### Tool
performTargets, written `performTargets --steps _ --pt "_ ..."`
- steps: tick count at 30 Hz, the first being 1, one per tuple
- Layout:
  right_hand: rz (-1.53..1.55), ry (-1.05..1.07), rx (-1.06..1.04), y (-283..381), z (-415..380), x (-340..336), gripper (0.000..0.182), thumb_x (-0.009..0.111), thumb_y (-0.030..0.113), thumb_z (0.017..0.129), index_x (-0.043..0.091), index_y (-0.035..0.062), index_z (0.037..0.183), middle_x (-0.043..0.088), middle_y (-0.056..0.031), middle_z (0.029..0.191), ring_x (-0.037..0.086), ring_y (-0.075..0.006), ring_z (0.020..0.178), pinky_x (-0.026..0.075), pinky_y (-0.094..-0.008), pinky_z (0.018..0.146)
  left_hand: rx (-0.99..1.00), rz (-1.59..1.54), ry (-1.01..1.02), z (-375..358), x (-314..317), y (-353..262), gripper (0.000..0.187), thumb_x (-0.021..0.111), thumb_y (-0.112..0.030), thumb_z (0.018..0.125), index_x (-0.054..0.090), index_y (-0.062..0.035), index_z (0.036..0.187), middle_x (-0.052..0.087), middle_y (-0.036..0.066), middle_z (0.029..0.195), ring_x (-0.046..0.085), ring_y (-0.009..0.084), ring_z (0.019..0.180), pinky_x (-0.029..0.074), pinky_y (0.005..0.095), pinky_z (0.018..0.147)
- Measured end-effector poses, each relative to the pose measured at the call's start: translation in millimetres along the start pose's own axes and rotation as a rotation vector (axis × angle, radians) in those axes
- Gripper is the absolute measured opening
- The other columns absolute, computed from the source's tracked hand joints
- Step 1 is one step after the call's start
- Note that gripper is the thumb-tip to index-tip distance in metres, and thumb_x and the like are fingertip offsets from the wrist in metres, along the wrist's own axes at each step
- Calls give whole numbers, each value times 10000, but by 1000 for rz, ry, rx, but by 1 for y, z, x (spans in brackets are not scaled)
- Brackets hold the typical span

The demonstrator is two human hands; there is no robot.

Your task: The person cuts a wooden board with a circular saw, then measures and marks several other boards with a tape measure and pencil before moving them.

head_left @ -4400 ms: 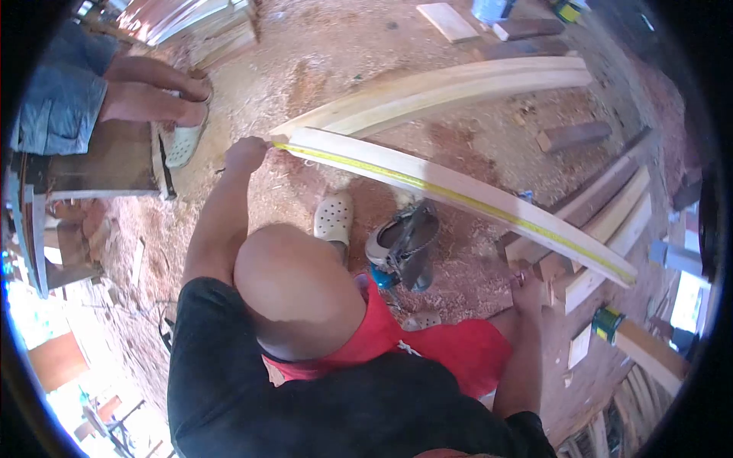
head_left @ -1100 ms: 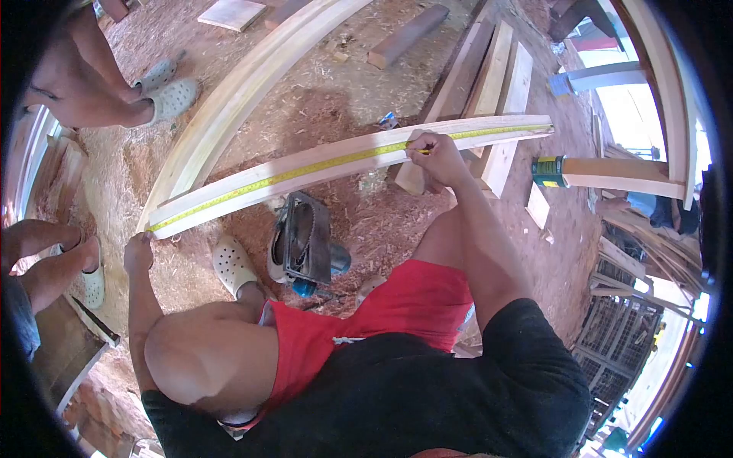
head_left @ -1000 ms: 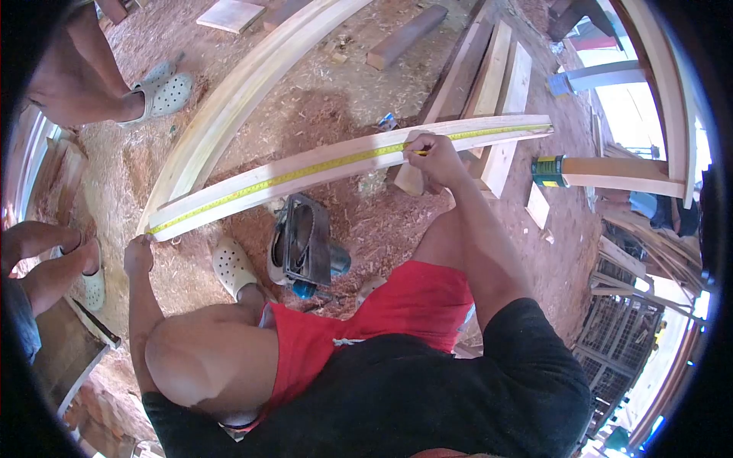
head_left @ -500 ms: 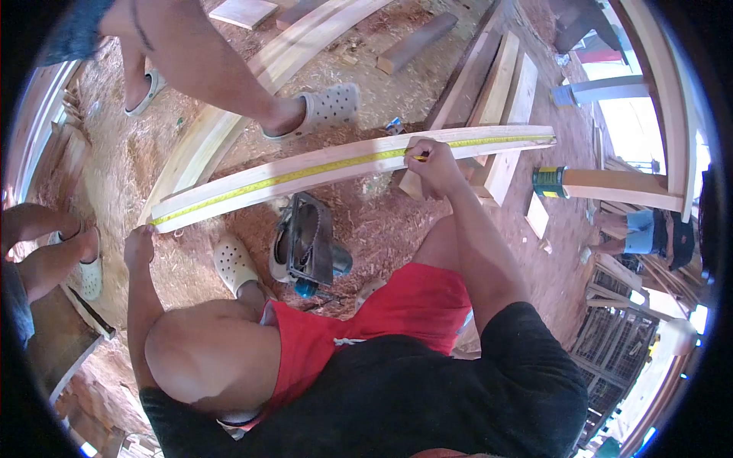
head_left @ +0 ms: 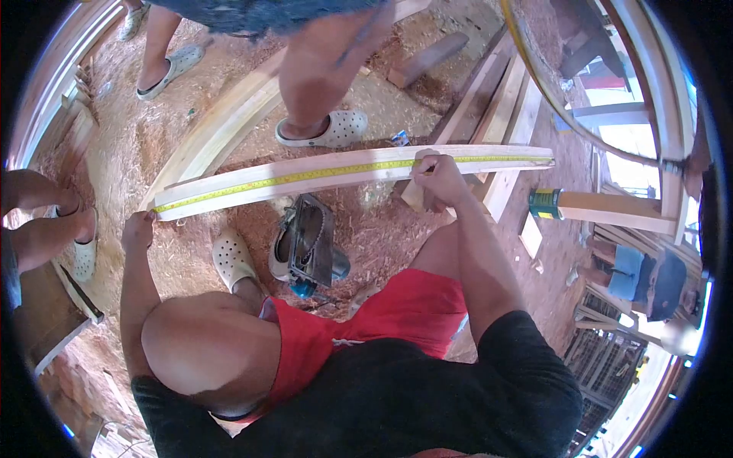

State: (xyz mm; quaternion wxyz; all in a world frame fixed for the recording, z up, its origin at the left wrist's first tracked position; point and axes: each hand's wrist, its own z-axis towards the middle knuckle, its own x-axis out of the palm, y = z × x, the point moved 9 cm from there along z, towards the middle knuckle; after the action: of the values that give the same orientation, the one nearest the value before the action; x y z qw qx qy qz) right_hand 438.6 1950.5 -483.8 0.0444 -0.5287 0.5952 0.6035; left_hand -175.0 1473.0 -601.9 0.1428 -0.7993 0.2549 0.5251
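A yellow tape measure (head_left: 328, 169) is stretched along a long, slightly curved wooden beam (head_left: 263, 166). At the beam's left end my left hand (head_left: 138, 230) is closed on the tape; any case is hidden. My right hand (head_left: 443, 182) is closed over the tape, right of the beam's middle. A thin, dark-tipped pencil-like stick barely shows between its fingers. Past that hand, the tape runs on to the beam's right end. A circular saw (head_left: 309, 243) lies on the ground between my feet, just below the beam.
Another curved beam (head_left: 221, 126) lies beyond mine. Several planks (head_left: 489, 99) rest under its right part. A co-worker's leg (head_left: 313, 84) stands just across the beam; another person's legs (head_left: 46, 221) are at left. A green can (head_left: 545, 203) sits at right, over sawdust-covered ground.
The co-worker across the beam has stepped to the right, and a yellowish hose or cord has come into view at upper right. My hands remain at the same places along the beam.
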Motion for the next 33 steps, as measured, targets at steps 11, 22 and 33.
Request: performTargets --steps 11,22,33 --pt "49 152 -32 -25 -81 48 167 696 100 910 761 20 1042 752 -131 990 695 -216 946 536 -363 873 329 -480 475 -87 -81 -135 228 690 -223 1001 786 -37 1091 746 88 854 647 132 779 528 337 739" --pt "-373 532 -189 -30 -73 124 267 653 159 870 780 40 1073 759 -197 912 748 -307 855 567 -415 800 503 -377 634 -235 -182 -256 311 620 -310 1054 772 -42 1093 731 97 824 670 163 785 538 344 774" --pt "221 17 -100 -55 -56 23 229 665 130 968 748 5 1141 764 -107 977 706 -189 908 566 -355 858 522 -352 521 -312 -208 -287 214 646 -230 1017 774 -59 1038 721 117 784 693 199 743 543 367 732"
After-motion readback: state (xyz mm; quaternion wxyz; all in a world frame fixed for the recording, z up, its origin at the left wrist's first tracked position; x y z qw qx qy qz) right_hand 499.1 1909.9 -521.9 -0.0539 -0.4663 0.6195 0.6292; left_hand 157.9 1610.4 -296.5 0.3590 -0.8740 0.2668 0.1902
